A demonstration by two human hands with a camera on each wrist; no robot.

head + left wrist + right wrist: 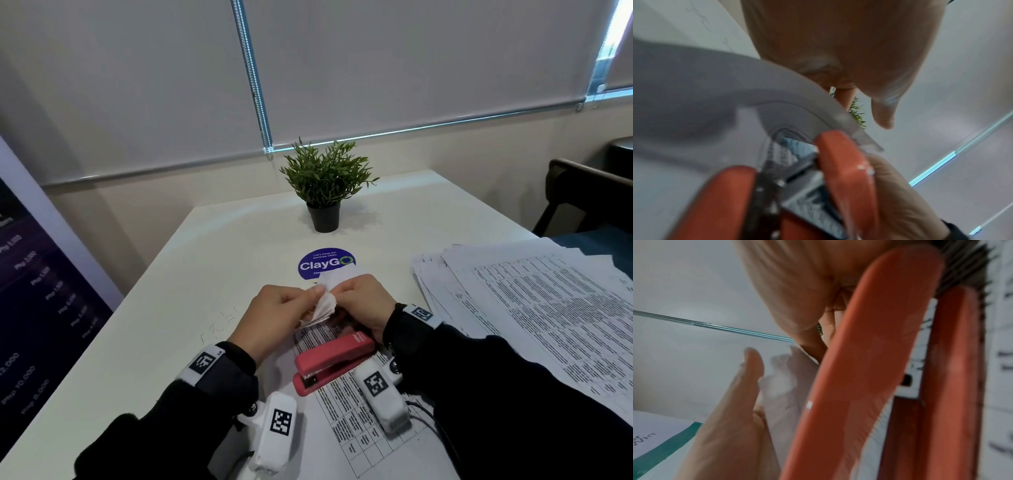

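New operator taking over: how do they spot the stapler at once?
On the white table, look near the front edge, where the left hand and right hand pinch a curled paper. The stapler lies just nearer the camera on a printed sheet, beside the right wrist. It is the only red thing among white papers.

Table (pixel 164 325) free left; stapler (pixel 330 363) close below
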